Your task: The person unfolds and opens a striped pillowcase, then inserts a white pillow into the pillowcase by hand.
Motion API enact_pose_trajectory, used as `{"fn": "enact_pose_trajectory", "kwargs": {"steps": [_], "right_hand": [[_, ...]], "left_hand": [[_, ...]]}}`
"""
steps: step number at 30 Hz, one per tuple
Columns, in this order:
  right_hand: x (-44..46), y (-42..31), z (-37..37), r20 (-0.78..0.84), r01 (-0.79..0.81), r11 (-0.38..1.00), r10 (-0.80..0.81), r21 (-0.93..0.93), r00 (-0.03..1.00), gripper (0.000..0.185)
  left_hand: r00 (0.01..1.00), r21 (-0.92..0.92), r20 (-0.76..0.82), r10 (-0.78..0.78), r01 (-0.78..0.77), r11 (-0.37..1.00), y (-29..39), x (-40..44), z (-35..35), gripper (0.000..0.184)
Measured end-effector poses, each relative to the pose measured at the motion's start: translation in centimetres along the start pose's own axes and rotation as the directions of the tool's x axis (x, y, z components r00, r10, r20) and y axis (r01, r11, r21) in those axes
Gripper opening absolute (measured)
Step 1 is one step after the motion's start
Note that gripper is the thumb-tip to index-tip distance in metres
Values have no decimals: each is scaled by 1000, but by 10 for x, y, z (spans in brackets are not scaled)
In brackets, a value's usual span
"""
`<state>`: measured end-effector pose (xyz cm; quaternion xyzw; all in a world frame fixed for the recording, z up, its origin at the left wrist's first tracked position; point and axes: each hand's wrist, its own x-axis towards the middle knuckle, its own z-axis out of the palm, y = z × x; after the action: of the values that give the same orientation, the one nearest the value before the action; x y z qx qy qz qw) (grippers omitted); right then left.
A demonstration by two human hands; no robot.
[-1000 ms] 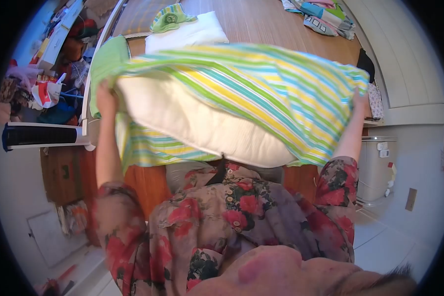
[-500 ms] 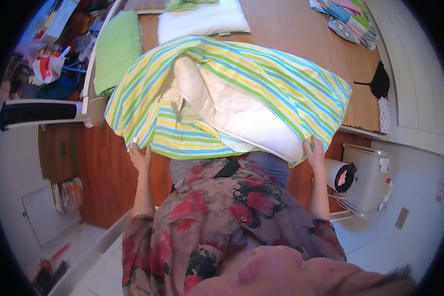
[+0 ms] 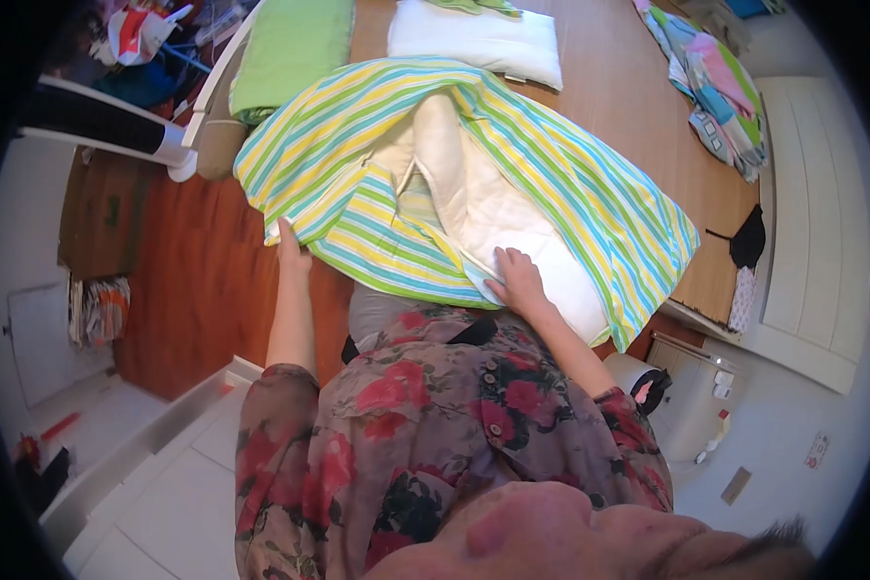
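Observation:
A striped duvet cover in green, yellow, blue and white is spread in front of me, its mouth gaping. Inside it shows a white quilt, partly bunched and folded. My left hand pinches the cover's near left corner, fingers closed on the cloth. Over the near edge of the opening lies my right hand, its thumb apart from the fingers, touching the pale blue hem and the quilt. How far the quilt reaches inside the cover is hidden.
Beneath lies a wooden bed board. On it are a white pillow, a folded green mat, bunched patterned cloth and a black strapped item. A white-and-black rail juts out at left. A bin stands right.
My right hand has left the cover's near right corner and moved left to the opening's edge. My left hand keeps hold of the left corner. The view has turned.

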<state>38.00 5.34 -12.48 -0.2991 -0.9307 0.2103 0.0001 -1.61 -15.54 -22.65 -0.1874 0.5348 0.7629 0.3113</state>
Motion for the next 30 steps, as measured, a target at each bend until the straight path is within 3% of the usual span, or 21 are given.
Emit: {"fn": "enact_pose_trajectory", "kwargs": {"steps": [1,2,4,6,8,10,11,13,16,18,20,21,22,23,24,25,26,27,29,30], "right_hand": [[7,-5,4,84,-27,994,36,-109,996,55],[12,-4,13,95,-13,993,24,-114,995,55],[19,0,37,46,-75,919,100,-387,994,49],[22,6,47,27,-58,901,77,-430,997,46],[25,14,46,9,-43,881,53,-471,999,44],[30,18,33,152,-75,925,141,-372,978,41],[29,25,33,24,-118,955,130,-273,991,34],[29,34,9,-29,-126,976,123,-178,992,29],[20,70,-30,-72,-36,989,47,145,996,30],[7,58,-103,247,-55,915,-50,399,968,36],[-3,70,-150,567,-291,824,-44,486,823,36],[-10,87,-153,568,-287,826,-47,485,822,36],[-18,107,-146,648,-430,834,120,345,752,35],[-21,120,-135,699,-555,810,285,190,655,33],[-22,123,-118,702,-551,813,282,186,653,33],[-20,122,-97,660,-373,928,286,-10,695,31],[-16,116,-83,619,-171,962,269,-214,738,28],[-11,94,-68,631,-120,952,279,-283,724,26],[-8,48,-34,653,-54,924,307,-378,693,21],[-9,38,-23,660,-37,911,324,-410,677,19]], "left_hand": [[1000,-13,4,-15,15,1000,2,3,-1,63],[1000,-24,-9,-14,14,1000,5,6,-1,63],[1000,9,14,-7,7,1000,11,9,3,60],[997,-50,-36,-67,65,997,18,15,9,55],[999,-64,28,-30,32,997,20,22,10,52],[1000,-97,-10,-18,17,995,33,10,24,49],[998,-57,-41,48,-50,997,38,6,28,48],[982,33,-30,186,-185,982,51,-1,31,45],[967,-61,-9,254,-254,965,80,-16,27,44],[958,-110,33,284,-279,954,103,-45,28,43],[959,-158,62,278,-265,951,107,-45,5,43],[973,-211,72,218,-199,957,107,-48,-5,43],[984,-262,85,158,-131,956,106,-46,-16,43],[990,-136,48,135,-127,982,91,-29,-39,49],[990,-140,41,135,-129,982,75,-23,-54,49],[996,135,-80,32,-21,991,61,-21,-67,51],[974,380,-224,-37,123,917,47,-18,-78,52],[971,377,-234,-39,128,917,31,-13,-94,52],[936,666,-308,171,84,741,9,-6,-114,54],[936,664,-309,170,84,743,14,-18,-103,54]]}}
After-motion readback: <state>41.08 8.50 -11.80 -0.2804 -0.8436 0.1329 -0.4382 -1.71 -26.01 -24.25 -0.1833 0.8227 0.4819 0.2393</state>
